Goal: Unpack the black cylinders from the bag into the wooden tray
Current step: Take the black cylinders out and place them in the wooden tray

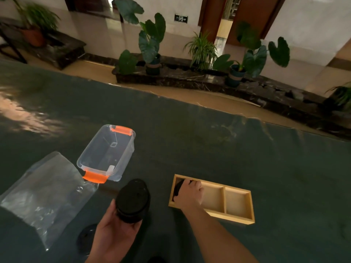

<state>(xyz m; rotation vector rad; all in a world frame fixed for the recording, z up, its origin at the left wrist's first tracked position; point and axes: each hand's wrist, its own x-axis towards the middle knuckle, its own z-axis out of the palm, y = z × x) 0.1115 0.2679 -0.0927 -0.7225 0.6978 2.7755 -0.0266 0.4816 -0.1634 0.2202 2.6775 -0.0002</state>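
Note:
A wooden tray [238,204] with three compartments lies on the dark table at lower centre-right. My right hand [190,194] reaches into its leftmost compartment, fingers closed on a black cylinder [178,187] that is mostly hidden by the hand. My left hand [115,234] holds a second black cylinder [133,200] up in front of me, just left of the tray. A third black cylinder [86,238] lies on the table under my left wrist. The clear plastic bag [45,196] lies flat at the lower left.
A clear plastic box with orange latches [107,154] stands open behind the bag. The table [209,141] is covered in dark green cloth, its far edge running diagonally. Potted plants [152,44] line the wall beyond.

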